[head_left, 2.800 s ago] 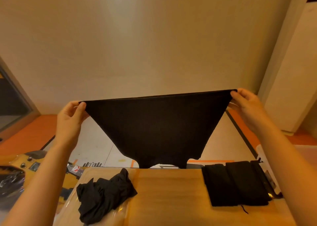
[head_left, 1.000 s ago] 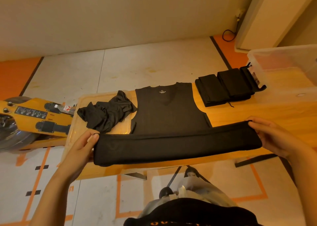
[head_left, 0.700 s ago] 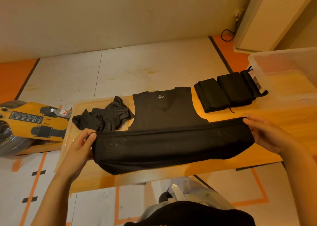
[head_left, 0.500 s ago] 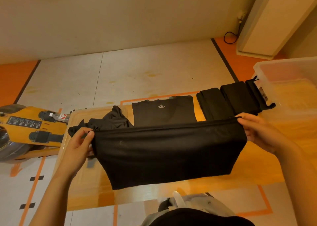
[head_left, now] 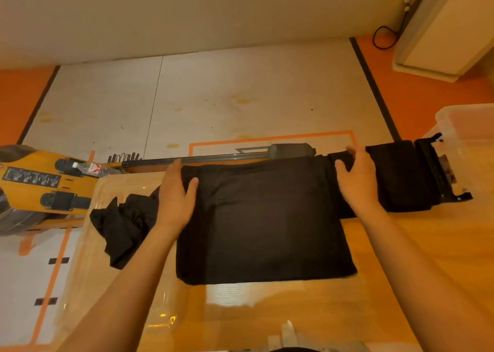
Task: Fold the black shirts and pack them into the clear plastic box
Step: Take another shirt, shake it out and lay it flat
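Flooring [head_left: 240, 97] of pale panels, edged in orange and crossed by orange tape lines, fills the far half of our view. Nearer to us lies the wooden worktop [head_left: 401, 258], which carries all of the clothing.

At its middle we see one black shirt [head_left: 267, 223] lying flat, doubled over into a broad rectangle, its far edge at the far rim of the worktop. A yellow machine [head_left: 32, 188] stands on the floor off the worktop's left end.

To the right of the flat shirt, and touching it, sits a row of folded shirts [head_left: 401, 180], which reaches up to the clear plastic box [head_left: 465, 127] at the right edge of the view. We see nothing black inside the box. To the left, a crumpled shirt [head_left: 123, 226] lies in a heap, just beside the flat one.

Our hands are well apart, one at each far corner of the flat shirt. The left hand [head_left: 173, 196] rests on the left corner with fingers stretched out and thumb on the cloth. The right hand [head_left: 357, 183] lies likewise on the right corner, fingers straight, where the shirt meets the folded row.
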